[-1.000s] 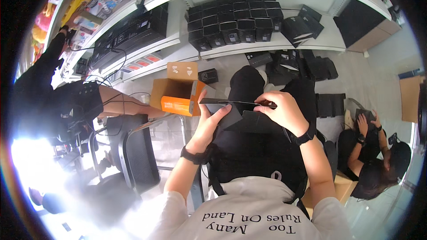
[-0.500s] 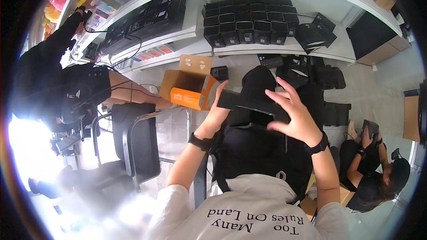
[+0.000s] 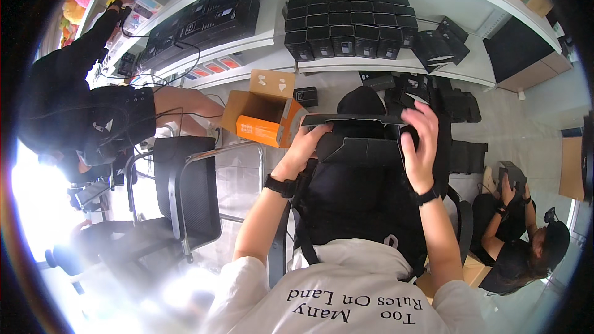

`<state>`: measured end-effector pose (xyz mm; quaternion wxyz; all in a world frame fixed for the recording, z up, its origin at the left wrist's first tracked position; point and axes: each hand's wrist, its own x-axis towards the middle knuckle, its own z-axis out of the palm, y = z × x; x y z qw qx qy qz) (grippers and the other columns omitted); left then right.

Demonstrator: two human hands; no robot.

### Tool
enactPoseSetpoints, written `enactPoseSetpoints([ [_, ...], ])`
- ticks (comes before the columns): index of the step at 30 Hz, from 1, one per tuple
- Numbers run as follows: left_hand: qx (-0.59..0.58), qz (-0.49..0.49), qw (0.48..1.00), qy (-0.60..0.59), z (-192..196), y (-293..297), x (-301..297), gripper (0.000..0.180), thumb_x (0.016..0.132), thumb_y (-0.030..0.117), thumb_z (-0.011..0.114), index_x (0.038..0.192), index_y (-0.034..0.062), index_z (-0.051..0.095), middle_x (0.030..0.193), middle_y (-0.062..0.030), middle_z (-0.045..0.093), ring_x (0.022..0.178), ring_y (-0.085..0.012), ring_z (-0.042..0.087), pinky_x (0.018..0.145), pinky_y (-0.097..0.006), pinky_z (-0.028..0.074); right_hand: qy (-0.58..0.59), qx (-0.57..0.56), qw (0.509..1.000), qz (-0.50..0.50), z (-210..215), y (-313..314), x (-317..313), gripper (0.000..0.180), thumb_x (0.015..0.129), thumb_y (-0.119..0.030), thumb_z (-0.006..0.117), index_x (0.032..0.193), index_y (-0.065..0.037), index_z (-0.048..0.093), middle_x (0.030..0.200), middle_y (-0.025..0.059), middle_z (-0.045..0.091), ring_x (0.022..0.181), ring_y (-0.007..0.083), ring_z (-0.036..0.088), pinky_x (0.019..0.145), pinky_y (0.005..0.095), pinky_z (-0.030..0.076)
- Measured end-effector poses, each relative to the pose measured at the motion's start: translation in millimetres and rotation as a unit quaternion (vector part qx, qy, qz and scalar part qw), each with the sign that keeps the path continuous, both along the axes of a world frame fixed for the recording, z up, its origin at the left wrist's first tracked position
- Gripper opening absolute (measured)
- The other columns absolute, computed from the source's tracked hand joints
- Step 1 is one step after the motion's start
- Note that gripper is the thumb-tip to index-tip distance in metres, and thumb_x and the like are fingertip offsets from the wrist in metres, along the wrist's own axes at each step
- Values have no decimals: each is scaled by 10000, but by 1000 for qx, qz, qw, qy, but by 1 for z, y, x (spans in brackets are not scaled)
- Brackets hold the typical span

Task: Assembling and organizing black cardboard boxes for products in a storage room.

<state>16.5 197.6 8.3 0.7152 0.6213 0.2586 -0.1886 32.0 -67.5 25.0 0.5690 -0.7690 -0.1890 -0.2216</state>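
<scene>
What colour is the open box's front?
Mostly bright orange. The box's front shows best in the head view.

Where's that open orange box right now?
In the head view, the orange box is left of centre, just up-left of the person's left hand, between the black chair and the white shelves.

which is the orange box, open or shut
Open: the orange box shows its inside, with a brown flap clear of the mouth.

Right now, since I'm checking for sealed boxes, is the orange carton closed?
No, the orange carton stands open, its brown flap folded back and its inside showing.
</scene>
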Motion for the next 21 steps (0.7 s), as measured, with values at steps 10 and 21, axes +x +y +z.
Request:
enactPoseSetpoints([
  [10, 30, -89, 995, -35, -13, -2, 4, 558, 901, 313, 659, 1345, 69, 425, 1113, -89, 612, 986, -158, 616, 739, -276, 517, 54, -320, 946, -8, -1, 7, -39, 754, 852, -293, 768, 1489, -79, 426, 1468, 268, 382, 1284, 447, 444, 1055, 506, 421],
  [21, -54, -48, 997, -9, -36, 8, 6, 435, 957, 340, 634, 1304, 116, 500, 1095, -20, 605, 937, -108, 586, 663, -246, 489, 127, -13, 986, 103, 2, -5, -31, 195, 723, -167, 880, 820, -62, 747, 1520, 268, 384, 1433, 422, 376, 1145, 468, 368],
])
